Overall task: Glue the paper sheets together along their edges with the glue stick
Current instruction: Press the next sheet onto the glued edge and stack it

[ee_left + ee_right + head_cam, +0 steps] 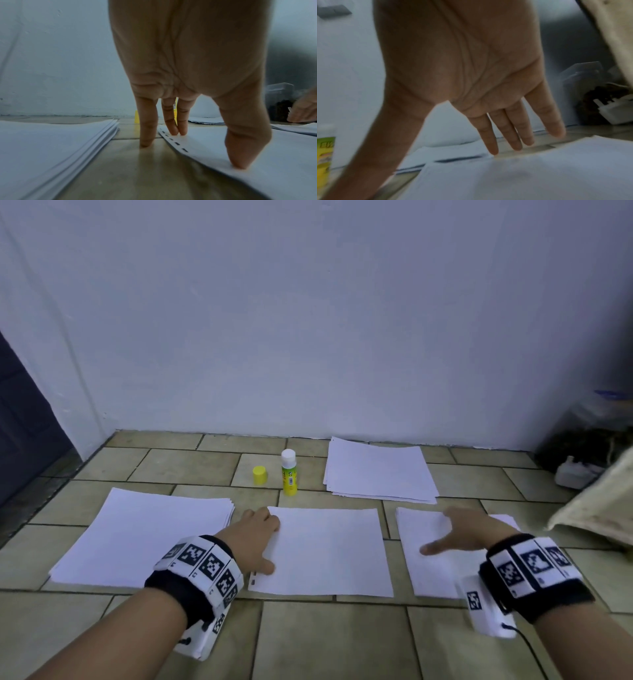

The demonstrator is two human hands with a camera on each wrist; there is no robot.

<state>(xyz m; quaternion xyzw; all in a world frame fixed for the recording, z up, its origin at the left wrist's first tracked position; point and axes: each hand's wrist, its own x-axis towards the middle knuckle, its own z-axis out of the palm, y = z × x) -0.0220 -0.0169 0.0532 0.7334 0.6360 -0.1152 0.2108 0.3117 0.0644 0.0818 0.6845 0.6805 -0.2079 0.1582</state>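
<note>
Left hand (257,537) is set palm-down, fingers (173,121) straight and slightly spread, thumb and two fingertips pressed on the left edge of the middle sheet (329,549), one fingertip on the floor (325,638). Right hand (469,534) is held over the right sheet (428,570), fingers extended, thumb splayed, nothing gripped. Glue stick (288,472) is stood uncapped beyond both, cap (259,475) beside it.

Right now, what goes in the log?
left hand: pressing middle sheet | right hand: open over right sheet | glue stick: uncapped, untouched
</note>
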